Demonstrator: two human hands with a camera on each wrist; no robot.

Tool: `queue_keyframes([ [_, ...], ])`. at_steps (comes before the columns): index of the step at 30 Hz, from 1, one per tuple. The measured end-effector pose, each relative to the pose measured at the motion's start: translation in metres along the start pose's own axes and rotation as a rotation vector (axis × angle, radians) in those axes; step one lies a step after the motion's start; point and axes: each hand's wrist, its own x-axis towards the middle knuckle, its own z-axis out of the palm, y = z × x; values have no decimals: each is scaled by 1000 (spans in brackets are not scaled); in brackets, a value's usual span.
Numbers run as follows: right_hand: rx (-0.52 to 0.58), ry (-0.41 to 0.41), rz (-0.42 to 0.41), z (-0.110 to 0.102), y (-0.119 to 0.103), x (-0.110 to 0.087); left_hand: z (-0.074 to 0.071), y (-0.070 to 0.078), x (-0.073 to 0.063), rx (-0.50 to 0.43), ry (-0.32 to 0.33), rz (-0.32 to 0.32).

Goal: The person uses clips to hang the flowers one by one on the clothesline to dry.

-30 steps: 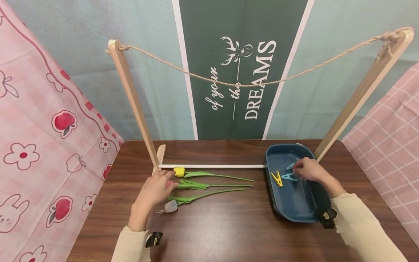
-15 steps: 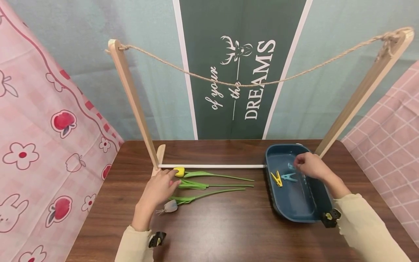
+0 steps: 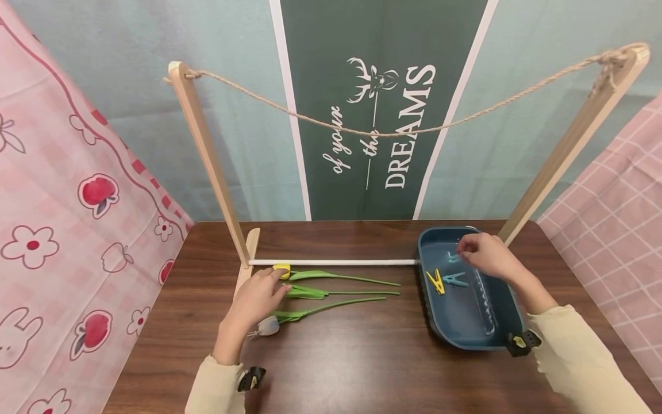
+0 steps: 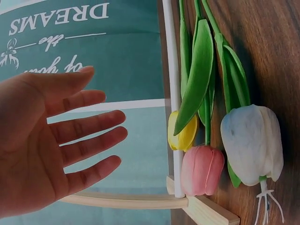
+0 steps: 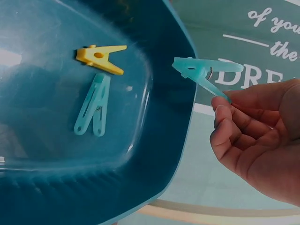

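Note:
My right hand [image 3: 488,253] pinches a teal clothespin [image 5: 201,68] by the end of one leg, between thumb and fingertips. It hovers over the far part of a blue basin [image 3: 465,322]. Inside the basin lie a yellow clothespin [image 5: 89,55] and another teal clothespin [image 5: 100,89]. My left hand [image 3: 256,299], fingers spread and nothing in its grasp, is above the heads of three artificial tulips. These are a yellow tulip [image 4: 183,133], a pink tulip [image 4: 201,171] and a pale blue-white tulip [image 4: 253,140] with white roots. In the head view the hand hides the pink head.
Two wooden posts, left [image 3: 207,155] and right [image 3: 574,144], hold up a sagging twine rope [image 3: 372,134]. A white rod [image 3: 336,262] runs low between them, behind the tulips. Everything stands on a dark wooden table [image 3: 351,356]; a printed curtain [image 3: 243,190] hangs behind.
My right hand has risen slightly and shifted away from me over the basin, carrying the teal clothespin off the other one. The left hand has drifted a little right.

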Motion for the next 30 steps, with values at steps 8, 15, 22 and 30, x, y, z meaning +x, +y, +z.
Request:
queue_keyframes([
  [8, 28, -6, -23, -2, -15, 0, 3, 3, 2, 19, -25, -5],
  [15, 54, -15, -44, 2, -28, 2, 5, 6, 4, 3, -21, 10],
  [22, 129, -34, -28, 9, -47, 1, 7, 19, 9, -28, -36, 21],
  [30, 198, -15, -32, 22, -64, 6, 10, 36, 17, -22, 1, 103],
])
